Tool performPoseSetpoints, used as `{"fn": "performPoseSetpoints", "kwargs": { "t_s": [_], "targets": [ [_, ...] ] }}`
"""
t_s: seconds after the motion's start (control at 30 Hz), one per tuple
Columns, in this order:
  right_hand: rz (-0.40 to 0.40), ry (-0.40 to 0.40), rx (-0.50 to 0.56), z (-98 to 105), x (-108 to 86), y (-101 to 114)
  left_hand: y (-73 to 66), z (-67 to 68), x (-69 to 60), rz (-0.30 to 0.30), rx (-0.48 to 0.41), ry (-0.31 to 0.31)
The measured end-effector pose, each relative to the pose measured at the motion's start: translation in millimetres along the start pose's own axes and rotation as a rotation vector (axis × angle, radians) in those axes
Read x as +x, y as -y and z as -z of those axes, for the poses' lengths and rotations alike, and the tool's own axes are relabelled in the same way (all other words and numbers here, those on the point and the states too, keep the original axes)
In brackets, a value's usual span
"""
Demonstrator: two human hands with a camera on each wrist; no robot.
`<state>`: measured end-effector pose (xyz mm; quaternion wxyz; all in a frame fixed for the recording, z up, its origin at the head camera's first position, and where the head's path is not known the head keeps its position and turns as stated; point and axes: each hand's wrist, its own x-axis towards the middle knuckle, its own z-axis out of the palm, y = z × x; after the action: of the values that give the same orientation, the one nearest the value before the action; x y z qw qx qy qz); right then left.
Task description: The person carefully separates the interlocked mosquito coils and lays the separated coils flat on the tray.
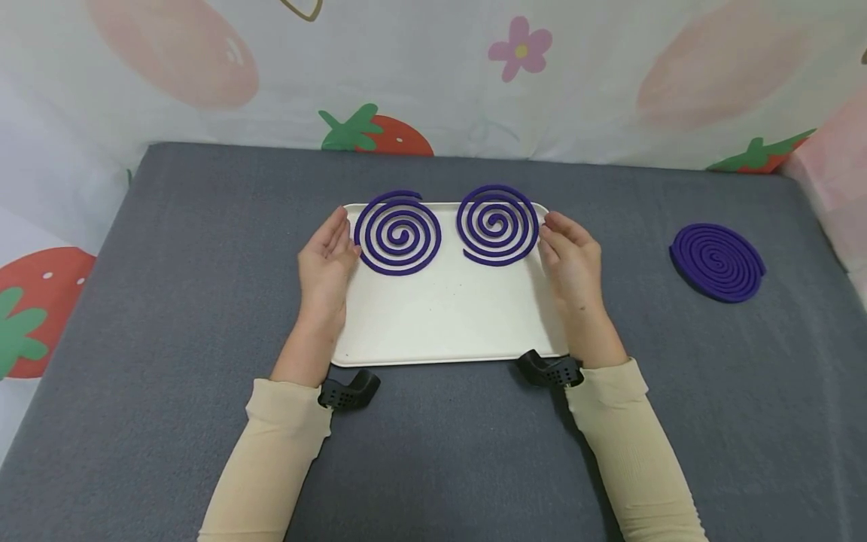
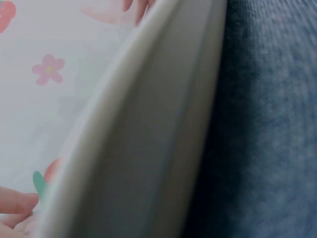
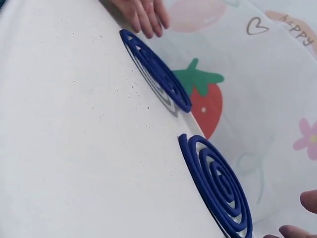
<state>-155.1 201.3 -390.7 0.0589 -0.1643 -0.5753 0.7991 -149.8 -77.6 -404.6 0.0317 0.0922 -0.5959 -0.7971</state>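
Note:
Two dark purple mosquito coils lie on the far part of a white tray [image 1: 447, 324], the left coil [image 1: 398, 262] and the right coil [image 1: 497, 263], both with gaps between their rings. My left hand [image 1: 327, 263] is at the tray's left edge, fingers extended, thumb close to the left coil. In the right wrist view, its fingers [image 3: 148, 20] look relaxed and hold nothing. My right hand [image 1: 572, 263] is at the tray's far right corner beside the right coil. Its thumb and fingertips [image 3: 293, 232] are spread apart near that coil in the right wrist view; whether they touch it is unclear.
A tightly wound purple coil [image 1: 718, 263] lies on the grey cloth-covered table [image 1: 203, 301], right of the tray. Behind stands a pale printed curtain [image 1: 433, 68] with strawberries and flowers. Black wrist cameras [image 1: 348, 391] sit at both cuffs, the right one overlapping the tray's near edge.

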Motion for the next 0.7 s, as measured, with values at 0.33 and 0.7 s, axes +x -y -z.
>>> {"fn": "performPoseSetpoints", "kwargs": {
  "t_s": [0.33,0.7],
  "targets": [
    [-0.001,-0.01,0.059,3.4,0.9,6.0,-4.5,-1.8,-0.6,0.06,-0.188,0.093],
    [-0.063,0.053,0.192,18.7,1.3,13.3,-4.3,-12.4,-6.0,0.143,-0.17,0.181]
  ]
}}
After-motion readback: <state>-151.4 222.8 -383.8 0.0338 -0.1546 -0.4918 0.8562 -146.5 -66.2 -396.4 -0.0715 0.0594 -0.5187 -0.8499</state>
